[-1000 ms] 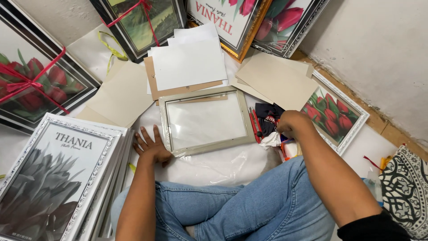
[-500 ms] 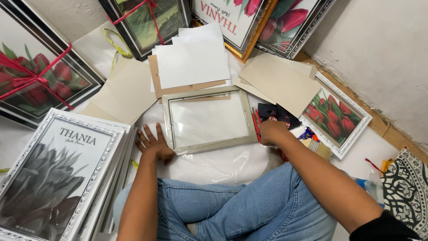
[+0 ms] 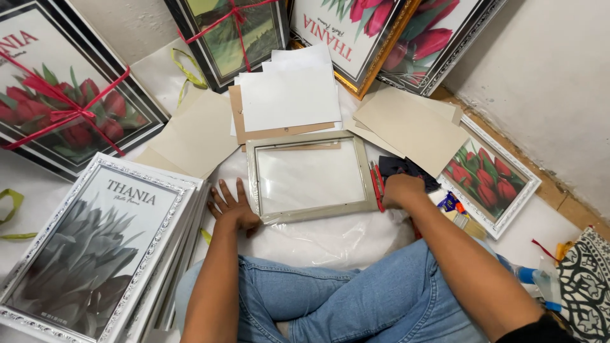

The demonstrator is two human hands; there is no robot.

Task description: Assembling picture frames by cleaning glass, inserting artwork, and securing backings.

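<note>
Silver picture frame (image 3: 310, 176) flat between both hands, left hand (image 3: 232, 207) splayed empty at nine o'clock, right hand (image 3: 401, 190) clenched at three o'clock beside red pliers (image 3: 376, 186), dark cloth (image 3: 406, 169) behind, cardboard sheets (image 3: 413, 130) at one o'clock, stacked white frames (image 3: 95, 248) at eight o'clock.

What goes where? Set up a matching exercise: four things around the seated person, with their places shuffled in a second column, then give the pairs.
Things
1. Empty pale rectangular picture frame
2. Stack of white ornate frames with a grey flower print
3. Small white frame with red tulips
4. Dark crumpled cloth

Places
A. Far right, beside the wall
B. Just above the right hand
C. Between both hands, right of the left hand
D. Far left

Pairs: 1-C, 2-D, 3-A, 4-B
</note>
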